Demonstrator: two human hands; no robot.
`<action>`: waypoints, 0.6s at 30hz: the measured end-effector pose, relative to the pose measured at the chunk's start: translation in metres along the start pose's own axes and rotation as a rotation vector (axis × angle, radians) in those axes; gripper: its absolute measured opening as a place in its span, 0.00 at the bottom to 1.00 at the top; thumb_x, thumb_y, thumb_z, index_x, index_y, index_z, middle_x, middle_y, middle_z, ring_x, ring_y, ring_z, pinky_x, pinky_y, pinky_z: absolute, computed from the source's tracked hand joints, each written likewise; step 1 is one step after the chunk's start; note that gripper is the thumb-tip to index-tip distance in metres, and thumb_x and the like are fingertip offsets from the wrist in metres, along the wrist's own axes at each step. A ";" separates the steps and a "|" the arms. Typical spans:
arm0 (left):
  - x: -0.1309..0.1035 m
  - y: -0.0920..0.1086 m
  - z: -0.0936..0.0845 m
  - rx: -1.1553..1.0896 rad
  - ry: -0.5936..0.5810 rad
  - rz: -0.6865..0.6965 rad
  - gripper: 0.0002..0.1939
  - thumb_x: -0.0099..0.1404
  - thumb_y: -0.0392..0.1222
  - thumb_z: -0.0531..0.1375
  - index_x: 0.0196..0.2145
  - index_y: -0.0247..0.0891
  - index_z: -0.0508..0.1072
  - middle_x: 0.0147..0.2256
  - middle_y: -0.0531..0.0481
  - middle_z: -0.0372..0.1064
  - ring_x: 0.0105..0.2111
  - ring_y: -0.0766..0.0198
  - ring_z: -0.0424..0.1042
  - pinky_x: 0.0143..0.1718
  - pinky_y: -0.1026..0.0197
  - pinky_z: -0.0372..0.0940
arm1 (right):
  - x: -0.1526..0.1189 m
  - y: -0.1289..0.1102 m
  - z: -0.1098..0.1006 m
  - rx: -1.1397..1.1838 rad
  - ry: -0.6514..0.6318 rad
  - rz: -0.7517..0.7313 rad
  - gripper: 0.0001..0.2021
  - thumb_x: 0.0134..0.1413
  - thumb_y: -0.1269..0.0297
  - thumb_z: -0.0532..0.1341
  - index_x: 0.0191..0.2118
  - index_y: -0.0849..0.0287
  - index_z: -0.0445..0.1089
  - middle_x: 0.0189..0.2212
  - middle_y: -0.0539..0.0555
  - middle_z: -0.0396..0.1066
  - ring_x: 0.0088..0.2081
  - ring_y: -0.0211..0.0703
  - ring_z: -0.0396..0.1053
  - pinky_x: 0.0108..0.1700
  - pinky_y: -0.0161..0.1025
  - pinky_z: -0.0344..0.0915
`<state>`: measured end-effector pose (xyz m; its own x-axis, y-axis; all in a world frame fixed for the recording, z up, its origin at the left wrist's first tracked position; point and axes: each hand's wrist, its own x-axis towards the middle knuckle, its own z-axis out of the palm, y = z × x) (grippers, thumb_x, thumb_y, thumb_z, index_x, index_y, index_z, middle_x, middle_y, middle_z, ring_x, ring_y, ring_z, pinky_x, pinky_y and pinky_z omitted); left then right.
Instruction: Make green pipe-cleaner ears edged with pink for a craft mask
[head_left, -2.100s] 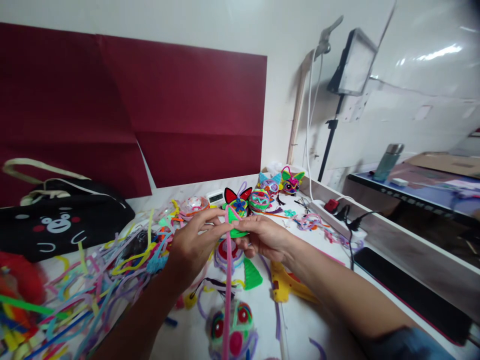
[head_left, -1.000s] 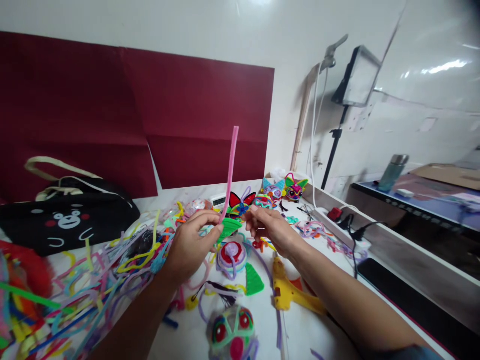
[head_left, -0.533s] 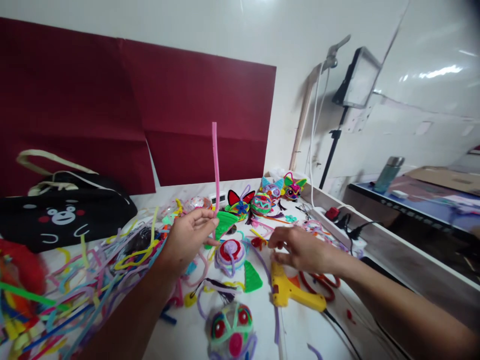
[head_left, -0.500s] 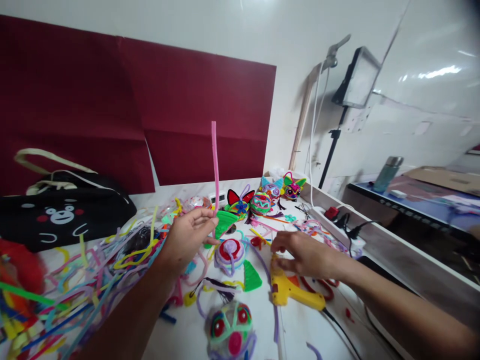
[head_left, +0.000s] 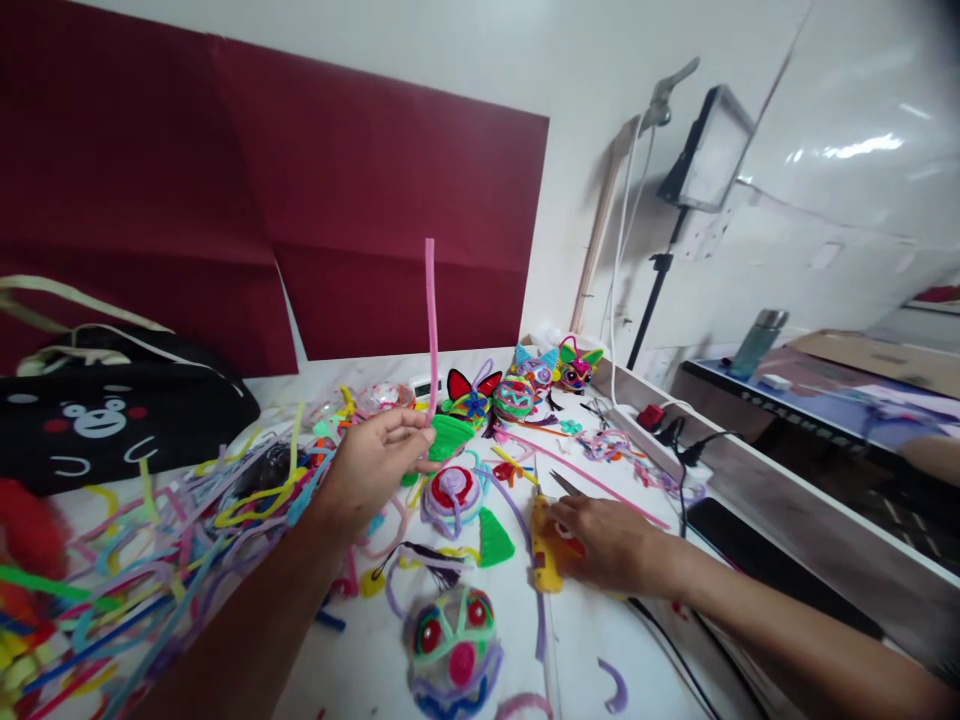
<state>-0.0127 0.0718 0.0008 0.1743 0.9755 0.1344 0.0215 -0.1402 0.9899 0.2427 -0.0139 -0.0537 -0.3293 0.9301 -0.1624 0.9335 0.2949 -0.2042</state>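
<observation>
1. At 10 o'clock from the disc (head_left: 453, 490) — left hand (head_left: 381, 462), fingertips pinched on strip (head_left: 432, 325) (upright, pink) and ear (head_left: 450, 438) (green).
2. At 4 o'clock — right hand (head_left: 604, 542), fingers curled over scissors (head_left: 567, 485), beside glue gun (head_left: 547, 562). Hands apart.
3. Green piece (head_left: 495, 540) between disc and glue gun.
4. Face ball (head_left: 454, 655) at 6 o'clock, striped ball (head_left: 514, 400) at 1.

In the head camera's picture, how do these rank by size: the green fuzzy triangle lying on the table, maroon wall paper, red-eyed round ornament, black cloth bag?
Largest to smallest:
1. Maroon wall paper
2. Black cloth bag
3. Red-eyed round ornament
4. Green fuzzy triangle
</observation>
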 end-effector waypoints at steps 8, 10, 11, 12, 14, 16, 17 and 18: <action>0.000 0.001 0.000 0.015 0.026 0.017 0.14 0.48 0.44 0.68 0.31 0.36 0.73 0.25 0.56 0.71 0.24 0.65 0.75 0.31 0.63 0.72 | -0.004 0.003 0.003 -0.107 -0.048 0.026 0.17 0.48 0.58 0.60 0.43 0.62 0.71 0.43 0.62 0.72 0.43 0.55 0.70 0.44 0.47 0.67; 0.000 0.001 0.001 0.009 0.016 0.023 0.14 0.48 0.43 0.68 0.32 0.36 0.73 0.25 0.56 0.72 0.25 0.66 0.75 0.32 0.64 0.72 | -0.004 0.002 0.007 -0.141 -0.050 0.019 0.16 0.48 0.58 0.59 0.41 0.62 0.72 0.42 0.62 0.72 0.44 0.56 0.70 0.44 0.48 0.67; 0.000 0.001 0.001 0.004 0.009 0.024 0.14 0.48 0.43 0.68 0.32 0.36 0.73 0.25 0.55 0.72 0.25 0.66 0.75 0.32 0.64 0.72 | -0.004 0.001 0.009 -0.154 -0.048 0.020 0.16 0.48 0.58 0.59 0.41 0.62 0.72 0.42 0.62 0.72 0.43 0.57 0.70 0.45 0.49 0.67; 0.000 0.001 0.002 -0.001 0.003 0.023 0.14 0.47 0.43 0.68 0.31 0.36 0.73 0.25 0.55 0.72 0.25 0.66 0.75 0.32 0.63 0.72 | -0.004 0.000 0.011 -0.164 -0.044 0.028 0.16 0.48 0.58 0.59 0.41 0.63 0.72 0.41 0.62 0.72 0.43 0.57 0.70 0.45 0.49 0.67; -0.001 0.003 0.003 -0.006 0.004 0.014 0.14 0.47 0.43 0.68 0.31 0.35 0.73 0.25 0.55 0.73 0.24 0.65 0.75 0.32 0.63 0.73 | -0.005 -0.004 0.013 -0.185 -0.032 0.049 0.17 0.48 0.57 0.58 0.40 0.64 0.72 0.40 0.63 0.72 0.43 0.58 0.70 0.45 0.50 0.66; -0.002 0.005 0.003 -0.007 0.011 0.008 0.14 0.46 0.42 0.68 0.31 0.35 0.73 0.25 0.55 0.73 0.24 0.65 0.75 0.31 0.63 0.73 | -0.005 -0.008 0.014 -0.203 -0.020 0.065 0.18 0.48 0.56 0.58 0.41 0.65 0.71 0.40 0.64 0.72 0.42 0.58 0.70 0.45 0.50 0.66; -0.003 0.005 0.004 -0.008 0.014 0.006 0.14 0.46 0.42 0.68 0.31 0.35 0.73 0.25 0.55 0.73 0.23 0.65 0.75 0.31 0.63 0.73 | -0.005 -0.010 0.014 -0.213 -0.013 0.072 0.19 0.48 0.56 0.58 0.41 0.65 0.71 0.40 0.64 0.71 0.42 0.58 0.70 0.45 0.50 0.66; -0.003 0.006 0.004 -0.010 0.015 0.010 0.14 0.46 0.42 0.68 0.31 0.35 0.73 0.25 0.55 0.73 0.23 0.66 0.75 0.31 0.64 0.73 | -0.005 -0.011 0.014 -0.221 -0.003 0.079 0.19 0.47 0.56 0.58 0.41 0.66 0.71 0.40 0.64 0.71 0.42 0.58 0.70 0.45 0.50 0.66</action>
<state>-0.0095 0.0675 0.0058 0.1598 0.9765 0.1444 0.0103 -0.1479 0.9889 0.2321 -0.0251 -0.0638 -0.2539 0.9517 -0.1728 0.9647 0.2620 0.0258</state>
